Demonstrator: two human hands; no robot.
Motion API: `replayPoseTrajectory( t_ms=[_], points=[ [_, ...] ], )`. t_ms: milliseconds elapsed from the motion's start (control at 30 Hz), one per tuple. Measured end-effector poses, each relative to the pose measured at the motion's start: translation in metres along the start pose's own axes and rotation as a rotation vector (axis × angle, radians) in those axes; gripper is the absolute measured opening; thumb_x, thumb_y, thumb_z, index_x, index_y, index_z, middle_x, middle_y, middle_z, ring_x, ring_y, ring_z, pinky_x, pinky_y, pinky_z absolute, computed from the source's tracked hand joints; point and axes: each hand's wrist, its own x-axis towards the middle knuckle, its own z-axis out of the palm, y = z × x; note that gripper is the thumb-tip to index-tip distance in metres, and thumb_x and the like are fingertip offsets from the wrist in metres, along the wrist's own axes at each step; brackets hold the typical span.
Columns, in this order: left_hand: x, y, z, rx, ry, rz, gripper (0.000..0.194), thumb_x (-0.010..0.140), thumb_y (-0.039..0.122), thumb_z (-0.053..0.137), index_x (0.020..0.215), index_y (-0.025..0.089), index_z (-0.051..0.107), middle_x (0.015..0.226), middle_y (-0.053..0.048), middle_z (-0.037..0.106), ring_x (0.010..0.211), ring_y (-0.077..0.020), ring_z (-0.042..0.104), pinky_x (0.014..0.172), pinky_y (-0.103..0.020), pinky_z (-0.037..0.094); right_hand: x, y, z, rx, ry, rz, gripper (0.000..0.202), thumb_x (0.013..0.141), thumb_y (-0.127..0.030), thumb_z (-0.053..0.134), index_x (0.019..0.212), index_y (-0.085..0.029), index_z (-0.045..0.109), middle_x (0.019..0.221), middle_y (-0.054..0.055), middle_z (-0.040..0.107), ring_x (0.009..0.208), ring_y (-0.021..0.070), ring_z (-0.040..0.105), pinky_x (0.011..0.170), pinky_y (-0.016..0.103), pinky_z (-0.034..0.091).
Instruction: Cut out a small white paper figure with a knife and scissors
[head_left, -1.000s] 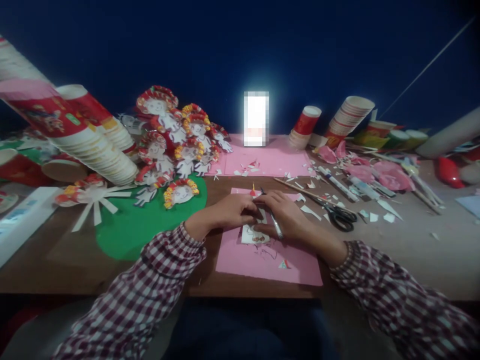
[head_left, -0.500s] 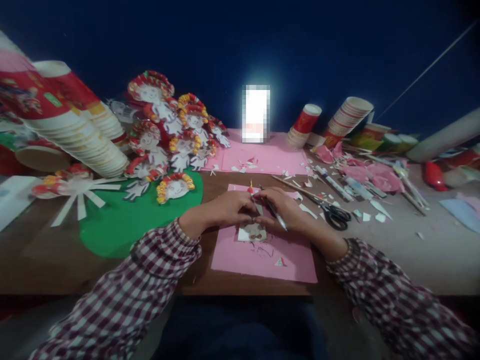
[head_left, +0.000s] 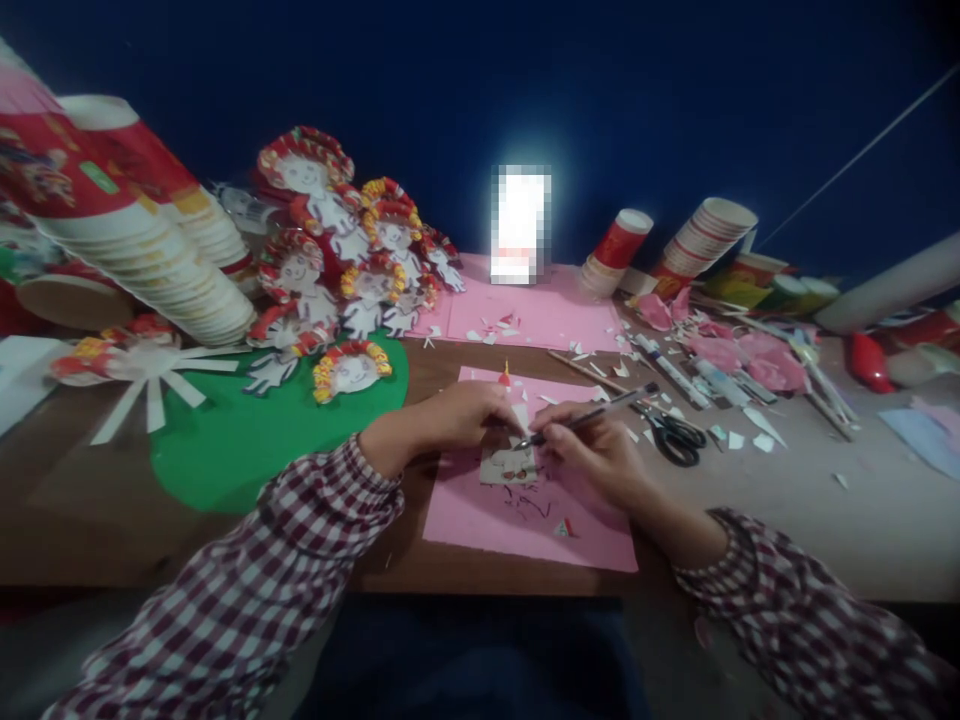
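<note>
A pink sheet point(head_left: 585, 520) lies in front of me, with dark pen marks on it. On it rests a small pale paper piece point(head_left: 495, 468) with reddish-brown marks. My left hand point(head_left: 469, 415) is closed on the upper part of this paper piece, its fingertips partly hidden. My right hand point(head_left: 589, 445) grips a pen point(head_left: 592, 415), tilted with its tip low at the left, over the paper piece. A small triangular scrap point(head_left: 566, 527) lies on the pink sheet below the hands.
Black-handled scissors point(head_left: 675, 438) and paper scraps lie at the right. Paper dolls point(head_left: 311, 190) and stacked cups point(head_left: 172, 270) stand at the left, by a green sheet point(head_left: 217, 450). More cups point(head_left: 705, 235) stand at the back right. A bright upright screen point(head_left: 519, 225) is behind.
My right hand has moved off the paper to the right, and its pen has swung round so the tip points down-left at the paper piece. My left hand stays at the paper.
</note>
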Motion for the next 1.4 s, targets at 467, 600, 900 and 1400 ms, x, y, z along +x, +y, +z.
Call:
replayPoseTrajectory(
  t_ms=[467, 600, 900, 1400],
  points=[
    [0.002, 0.004, -0.003, 0.05, -0.048, -0.081, 0.027, 0.074, 0.003, 0.055, 0.086, 0.019, 0.072, 0.082, 0.001, 0.06, 0.075, -0.011, 0.055, 0.066, -0.02, 0.038, -0.002, 0.015, 0.008, -0.203, -0.044, 0.016, 0.007, 0.085, -0.018, 0.058, 0.092, -0.019, 0.055, 0.071, -0.003, 0.051, 0.058, 0.0094, 0.046, 0.052, 0.021, 0.039],
    [0.002, 0.006, -0.004, 0.027, -0.055, -0.104, 0.029, 0.071, 0.0, 0.054, 0.084, 0.019, 0.072, 0.084, 0.0, 0.06, 0.075, -0.0106, 0.055, 0.065, -0.02, 0.038, -0.001, 0.015, 0.007, -0.208, -0.043, 0.019, 0.005, 0.086, -0.018, 0.057, 0.089, -0.019, 0.054, 0.066, -0.004, 0.049, 0.055, 0.0093, 0.045, 0.05, 0.021, 0.037],
    [0.001, 0.003, -0.003, -0.002, -0.041, -0.096, 0.027, 0.075, 0.003, 0.056, 0.089, 0.02, 0.073, 0.087, 0.0, 0.062, 0.078, -0.0101, 0.056, 0.068, -0.019, 0.039, 0.0, 0.011, 0.004, 0.089, 0.001, 0.1, 0.006, 0.09, -0.023, 0.056, 0.087, -0.02, 0.051, 0.064, -0.006, 0.048, 0.053, 0.0083, 0.045, 0.049, 0.019, 0.036],
    [0.0, -0.003, 0.0, -0.009, -0.009, -0.051, 0.028, 0.075, 0.005, 0.061, 0.094, 0.021, 0.073, 0.093, 0.0, 0.065, 0.082, -0.0107, 0.058, 0.073, -0.019, 0.041, 0.004, 0.008, 0.003, 0.26, 0.065, 0.204, 0.014, 0.087, -0.03, 0.062, 0.084, -0.02, 0.053, 0.056, -0.008, 0.046, 0.043, 0.0047, 0.035, 0.04, 0.015, 0.027]
  ],
)
